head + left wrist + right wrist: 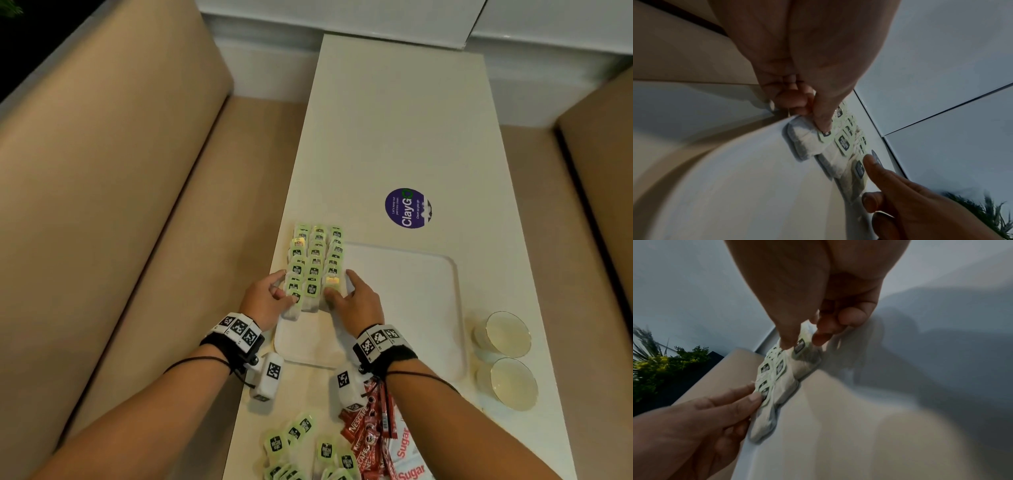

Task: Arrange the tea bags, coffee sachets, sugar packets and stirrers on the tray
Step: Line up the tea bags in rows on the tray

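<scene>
green-tagged tea bags (317,262) in three rows on white tray (404,291); left grip (265,299) and right grip (359,301) each pinch the nearest ones.

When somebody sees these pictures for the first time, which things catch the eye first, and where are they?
Three neat rows of green tea bags lie along the left side of the white tray, with the left hand and right hand holding the nearest bags. A round purple sticker stands out on the table beyond the tray, and red coffee sachets lie heaped at the near edge.
</scene>
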A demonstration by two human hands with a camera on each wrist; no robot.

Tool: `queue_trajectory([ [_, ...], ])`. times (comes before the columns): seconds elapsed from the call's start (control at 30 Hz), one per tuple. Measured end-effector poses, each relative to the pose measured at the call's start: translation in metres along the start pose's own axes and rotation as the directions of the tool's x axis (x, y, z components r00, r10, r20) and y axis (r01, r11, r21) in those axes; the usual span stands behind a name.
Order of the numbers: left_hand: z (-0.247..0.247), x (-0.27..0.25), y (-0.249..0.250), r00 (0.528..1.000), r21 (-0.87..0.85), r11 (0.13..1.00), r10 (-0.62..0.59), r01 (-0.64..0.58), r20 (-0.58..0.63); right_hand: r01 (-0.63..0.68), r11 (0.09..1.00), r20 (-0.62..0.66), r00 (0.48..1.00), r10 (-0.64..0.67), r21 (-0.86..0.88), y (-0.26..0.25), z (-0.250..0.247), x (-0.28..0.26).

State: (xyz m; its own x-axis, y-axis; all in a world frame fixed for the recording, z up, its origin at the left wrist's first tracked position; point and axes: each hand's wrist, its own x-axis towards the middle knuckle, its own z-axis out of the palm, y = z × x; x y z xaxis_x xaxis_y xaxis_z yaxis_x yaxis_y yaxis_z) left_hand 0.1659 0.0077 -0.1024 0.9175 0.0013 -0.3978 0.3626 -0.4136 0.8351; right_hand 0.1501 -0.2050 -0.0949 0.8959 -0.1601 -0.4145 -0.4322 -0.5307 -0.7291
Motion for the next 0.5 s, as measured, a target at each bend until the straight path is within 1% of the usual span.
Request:
queue_trajectory([
  [0.1, 0.0, 0.0, -0.002, 1.0, -0.001, 1.0, 0.002, -0.002, 0.001, 0.021, 1.0, 0.045, 0.999, -0.02, -0.013, -0.005, -0.001, 0.015],
  [0.23, -0.001, 0.001, -0.002, 1.0, 0.005, 1.0, -0.006, 0.006, 0.003, 0.049, 0.995, 0.094, 0.995, -0.041, -0.083, -0.009, -0.001, 0.025],
  [0.4, -0.001, 0.001, 0.002, 1.0, 0.003, 1.0, -0.01, 0.01, 0.0, 0.043, 0.998, 0.081, 0.996, -0.039, -0.05, -0.009, -0.005, 0.022],
  [0.5, -0.004, -0.004, 0.006, 0.999, 0.016, 1.0, -0.026, 0.026, -0.031, 0.042, 0.997, 0.051, 0.998, -0.039, -0.058, -0.01, -0.012, 0.014],
])
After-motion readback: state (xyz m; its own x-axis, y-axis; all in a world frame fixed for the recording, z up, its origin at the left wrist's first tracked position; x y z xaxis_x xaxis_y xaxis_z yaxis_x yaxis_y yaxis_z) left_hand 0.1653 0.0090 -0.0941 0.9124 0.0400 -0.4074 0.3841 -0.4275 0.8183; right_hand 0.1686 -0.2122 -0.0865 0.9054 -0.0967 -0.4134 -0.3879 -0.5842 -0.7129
